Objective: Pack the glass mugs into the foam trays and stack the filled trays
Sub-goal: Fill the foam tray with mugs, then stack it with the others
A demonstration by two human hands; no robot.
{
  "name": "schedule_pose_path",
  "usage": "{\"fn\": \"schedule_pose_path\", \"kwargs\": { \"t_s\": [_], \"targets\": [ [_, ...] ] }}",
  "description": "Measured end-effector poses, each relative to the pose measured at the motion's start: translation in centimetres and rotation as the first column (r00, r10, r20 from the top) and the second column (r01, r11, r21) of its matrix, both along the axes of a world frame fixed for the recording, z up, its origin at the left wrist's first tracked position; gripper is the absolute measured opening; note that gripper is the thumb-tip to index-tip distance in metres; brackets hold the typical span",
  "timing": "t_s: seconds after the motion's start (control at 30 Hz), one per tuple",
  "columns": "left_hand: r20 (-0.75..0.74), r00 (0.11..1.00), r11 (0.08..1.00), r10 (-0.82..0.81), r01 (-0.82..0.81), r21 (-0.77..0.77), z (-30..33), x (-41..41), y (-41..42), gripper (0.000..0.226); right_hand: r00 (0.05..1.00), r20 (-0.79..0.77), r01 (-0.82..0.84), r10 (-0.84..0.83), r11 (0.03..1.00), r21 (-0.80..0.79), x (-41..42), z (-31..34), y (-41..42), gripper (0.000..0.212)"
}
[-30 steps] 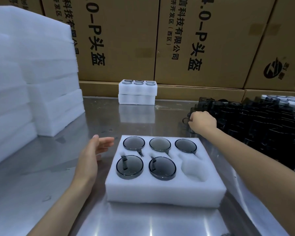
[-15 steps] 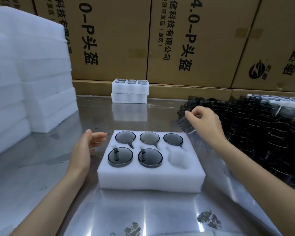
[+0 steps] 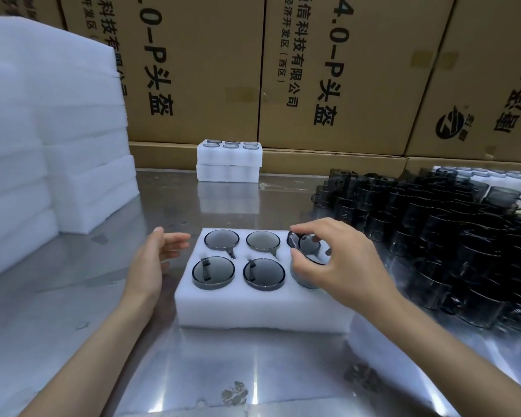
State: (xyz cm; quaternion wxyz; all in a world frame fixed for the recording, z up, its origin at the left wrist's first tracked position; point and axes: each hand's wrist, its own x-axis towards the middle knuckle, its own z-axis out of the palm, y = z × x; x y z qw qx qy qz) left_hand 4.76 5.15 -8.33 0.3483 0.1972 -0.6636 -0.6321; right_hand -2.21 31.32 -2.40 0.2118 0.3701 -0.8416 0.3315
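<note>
A white foam tray (image 3: 253, 311) lies on the steel table in front of me with several smoky glass mugs seated in its pockets. My right hand (image 3: 343, 266) grips one more glass mug (image 3: 309, 260) by its rim, tilted, over the tray's near right pocket. My left hand (image 3: 151, 260) hovers beside the tray's left edge, fingers straight and holding nothing. Two filled trays (image 3: 228, 162) are stacked at the back of the table.
A dense pile of loose dark glass mugs (image 3: 448, 245) fills the right side of the table. Tall stacks of foam sheets (image 3: 48, 152) stand at the left. Cardboard boxes (image 3: 328, 73) wall off the back.
My right hand took a mug from the pile on the right and carried it left and down over the tray's near right pocket. My left hand stayed beside the tray.
</note>
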Motion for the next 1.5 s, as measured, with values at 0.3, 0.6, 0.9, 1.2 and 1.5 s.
{"fn": "schedule_pose_path", "kwargs": {
  "t_s": [0.3,0.6,0.9,1.2,1.5],
  "targets": [
    [0.028,0.999,0.999,-0.025,0.025,-0.023,0.0,0.1,0.2,0.049,0.998,0.056,0.0,-0.006,0.994,0.106,-0.3,-1.1,0.2,0.035],
    [0.042,0.997,0.997,-0.068,0.069,-0.024,0.5,0.4,0.8,0.052,0.998,0.054,0.002,-0.007,0.995,0.101,-0.1,-1.9,0.4,0.045],
    [-0.104,0.991,0.749,-0.082,-0.008,-0.663,3.0,3.0,4.1,0.031,0.994,0.023,-0.105,0.109,0.983,-0.148,0.4,-2.4,4.2,0.054],
    [0.246,0.958,-0.091,-0.148,0.235,-0.968,3.4,3.8,9.6,0.06,0.988,-0.004,-0.157,0.157,0.987,0.019,0.6,-4.0,4.6,0.051],
    [0.361,0.927,-0.052,-0.108,0.357,-0.933,3.0,3.9,10.6,0.061,0.996,0.077,-0.065,0.046,0.963,0.262,0.9,-3.6,4.6,0.058]
  ]
}}
